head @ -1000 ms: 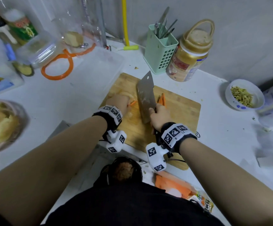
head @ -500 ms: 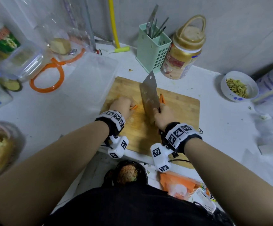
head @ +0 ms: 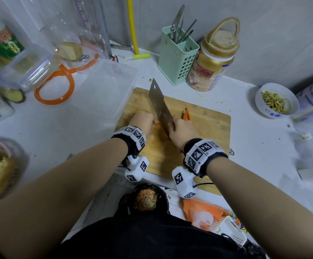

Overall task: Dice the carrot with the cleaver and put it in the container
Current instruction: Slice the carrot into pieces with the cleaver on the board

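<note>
From the head view, your right hand (head: 182, 130) gripped the cleaver (head: 160, 107) with its blade set down on the wooden cutting board (head: 208, 128), your left hand (head: 144, 122) curled over the carrot (head: 157, 123) just at the blade's nine o'clock, more carrot strips (head: 187, 115) lay at its three o'clock, and the clear container (head: 105, 90) sat at the board's nine o'clock

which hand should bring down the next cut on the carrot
Right. The right hand already grips the cleaver, blade over the cutting board. The left hand is holding the carrot piece beside the blade.
</note>
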